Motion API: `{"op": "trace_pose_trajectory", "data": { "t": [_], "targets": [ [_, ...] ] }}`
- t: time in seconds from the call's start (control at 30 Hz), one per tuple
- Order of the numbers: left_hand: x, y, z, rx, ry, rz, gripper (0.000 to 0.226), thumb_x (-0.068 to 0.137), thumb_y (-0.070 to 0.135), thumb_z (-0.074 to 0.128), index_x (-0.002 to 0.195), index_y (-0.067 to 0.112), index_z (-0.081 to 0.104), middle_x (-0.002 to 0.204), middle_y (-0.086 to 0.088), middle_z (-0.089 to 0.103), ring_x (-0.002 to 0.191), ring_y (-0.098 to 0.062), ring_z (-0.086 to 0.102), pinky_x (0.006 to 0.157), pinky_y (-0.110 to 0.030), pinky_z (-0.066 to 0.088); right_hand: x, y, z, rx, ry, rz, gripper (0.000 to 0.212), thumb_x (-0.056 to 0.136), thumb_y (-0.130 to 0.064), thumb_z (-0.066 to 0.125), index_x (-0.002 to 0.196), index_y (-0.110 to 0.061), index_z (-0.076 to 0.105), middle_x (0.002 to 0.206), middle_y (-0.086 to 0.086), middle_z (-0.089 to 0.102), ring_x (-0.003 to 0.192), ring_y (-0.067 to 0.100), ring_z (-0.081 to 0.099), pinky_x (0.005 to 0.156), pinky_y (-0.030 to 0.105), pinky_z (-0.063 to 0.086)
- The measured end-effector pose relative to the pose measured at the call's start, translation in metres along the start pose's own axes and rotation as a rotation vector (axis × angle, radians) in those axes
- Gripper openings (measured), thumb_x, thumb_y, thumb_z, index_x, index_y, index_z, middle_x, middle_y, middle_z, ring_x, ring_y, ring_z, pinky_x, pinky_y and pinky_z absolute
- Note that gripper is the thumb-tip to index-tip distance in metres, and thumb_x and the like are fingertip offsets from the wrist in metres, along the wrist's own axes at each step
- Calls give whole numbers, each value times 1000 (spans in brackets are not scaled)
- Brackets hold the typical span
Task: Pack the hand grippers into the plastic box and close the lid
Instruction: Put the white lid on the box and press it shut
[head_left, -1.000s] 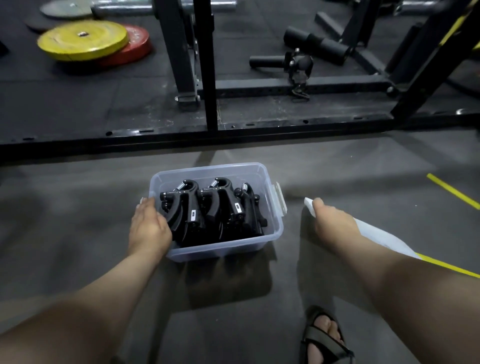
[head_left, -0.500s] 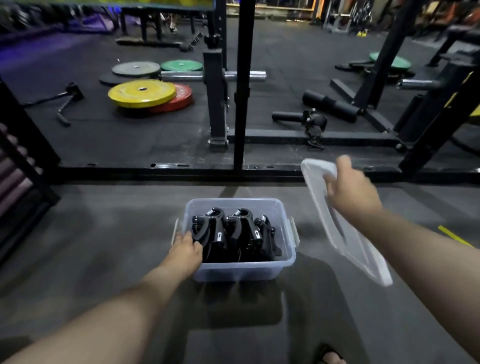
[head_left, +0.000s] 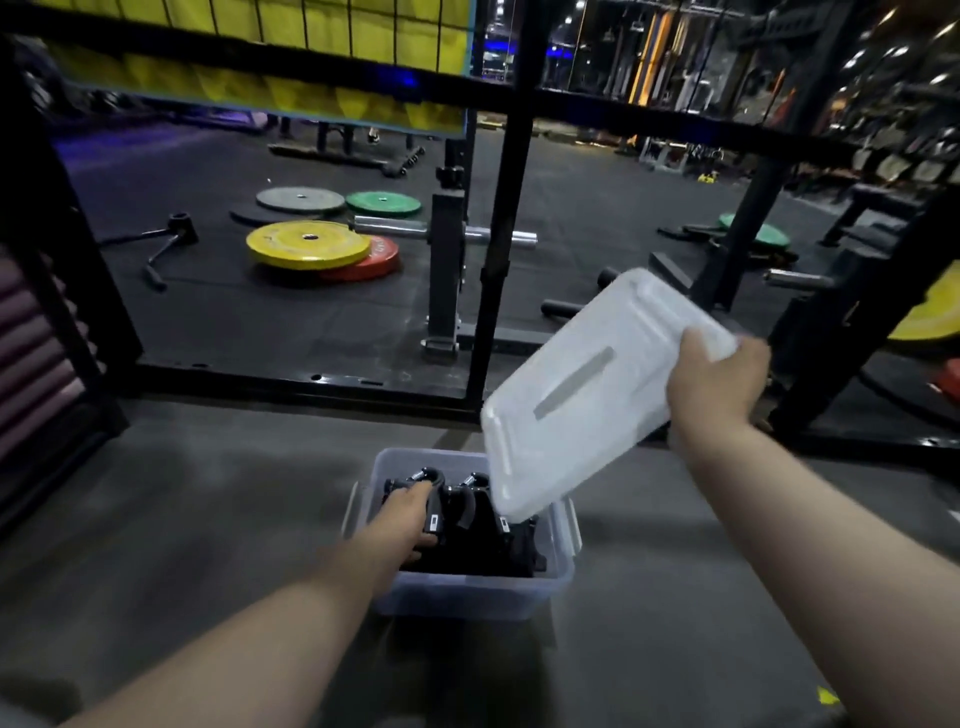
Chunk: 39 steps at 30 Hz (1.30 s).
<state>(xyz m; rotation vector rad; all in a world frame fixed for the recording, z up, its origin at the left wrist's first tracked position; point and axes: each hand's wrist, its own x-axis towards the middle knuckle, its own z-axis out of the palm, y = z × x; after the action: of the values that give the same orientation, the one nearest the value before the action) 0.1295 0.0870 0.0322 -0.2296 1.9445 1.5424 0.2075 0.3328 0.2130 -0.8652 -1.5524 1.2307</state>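
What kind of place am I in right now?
Most likely a gym's free-weight area: a yellow weight plate lies on the dark floor, and a barbell sits beside a black rack.

My right hand (head_left: 714, 382) now has the lid (head_left: 587, 384) off the floor to the right of the plastic box (head_left: 467, 597). A moment ago I hold it edge-on beside the box. Now it faces me, tilted, with its low corner over the box's far right corner. My left hand (head_left: 402, 525) is off the box's left rim and inside, holding the leftmost hand gripper (head_left: 436, 519).
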Motion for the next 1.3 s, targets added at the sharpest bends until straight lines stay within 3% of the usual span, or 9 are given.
{"op": "trace_pose_trajectory", "data": {
  "t": [0.13, 0.23, 0.33, 0.43, 0.67, 0.77, 0.87, 1.03, 1.3],
  "targets": [
    [-10, 3, -2, -244, -70, 13, 34, 97, 47, 44, 106, 20, 62, 97, -10, 70, 77, -32, 70, 80, -45, 57, -21, 45, 18, 116, 15, 324, 44, 90, -30, 65, 124, -8, 49, 112, 5, 57, 96, 22, 59, 82, 32, 48],
    [-5, 6, -11, -346, 49, 98, 24, 100, 37, 47, 111, 19, 57, 97, -15, 67, 71, -34, 67, 70, -51, 60, -37, 73, 28, 174, -75, 511, 34, 91, -27, 65, 117, -10, 53, 105, 6, 62, 86, 24, 64, 77, 35, 52],
    [6, -10, -28, -246, 188, 49, 33, 97, 41, 52, 112, 13, 58, 99, -11, 66, 67, -27, 66, 50, -32, 54, -47, 105, 31, 190, -220, 703, 23, 93, -11, 63, 111, -4, 52, 92, 10, 62, 73, 24, 64, 63, 37, 54],
    [17, -33, -39, -5, 269, 73, 38, 96, 41, 52, 113, 9, 64, 99, -8, 69, 81, -25, 66, 67, -36, 57, -53, 146, 25, -31, -349, 843, 23, 87, -4, 65, 109, 2, 59, 91, 14, 66, 70, 27, 65, 57, 36, 54],
    [39, -47, -34, 331, 273, 208, 42, 93, 34, 58, 129, 12, 58, 122, -9, 62, 106, -26, 61, 92, -32, 48, -71, 196, 7, -645, -536, 659, 38, 87, -24, 62, 111, 5, 57, 88, 17, 58, 61, 24, 48, 53, 24, 36],
    [54, -40, -29, 447, 330, 229, 41, 95, 27, 55, 132, 9, 53, 124, -14, 58, 108, -30, 58, 82, -28, 43, -69, 219, 10, -733, -557, 671, 53, 75, -36, 65, 112, 1, 59, 92, 19, 61, 72, 31, 55, 60, 28, 42],
    [63, -41, -28, 571, 415, 208, 42, 96, 29, 50, 134, 9, 50, 129, -16, 54, 116, -33, 52, 95, -37, 44, -64, 261, 19, -877, -629, 642, 73, 57, -40, 64, 119, -3, 57, 114, 21, 61, 92, 36, 59, 76, 35, 51],
    [64, -62, -21, 795, 565, 245, 38, 99, 32, 44, 131, 13, 48, 132, -10, 40, 118, -27, 39, 102, -35, 34, -86, 220, 42, -1055, -562, 599, 67, 85, -36, 57, 140, -5, 33, 140, 21, 37, 124, 41, 39, 102, 45, 41],
    [68, -71, -28, 638, 560, 63, 38, 99, 31, 41, 134, 15, 44, 135, -7, 44, 127, -28, 37, 103, -38, 32, -88, 246, 58, -1156, -513, 455, 61, 93, -38, 42, 141, -1, 32, 144, 21, 30, 132, 37, 30, 110, 45, 25]
  ]
}}
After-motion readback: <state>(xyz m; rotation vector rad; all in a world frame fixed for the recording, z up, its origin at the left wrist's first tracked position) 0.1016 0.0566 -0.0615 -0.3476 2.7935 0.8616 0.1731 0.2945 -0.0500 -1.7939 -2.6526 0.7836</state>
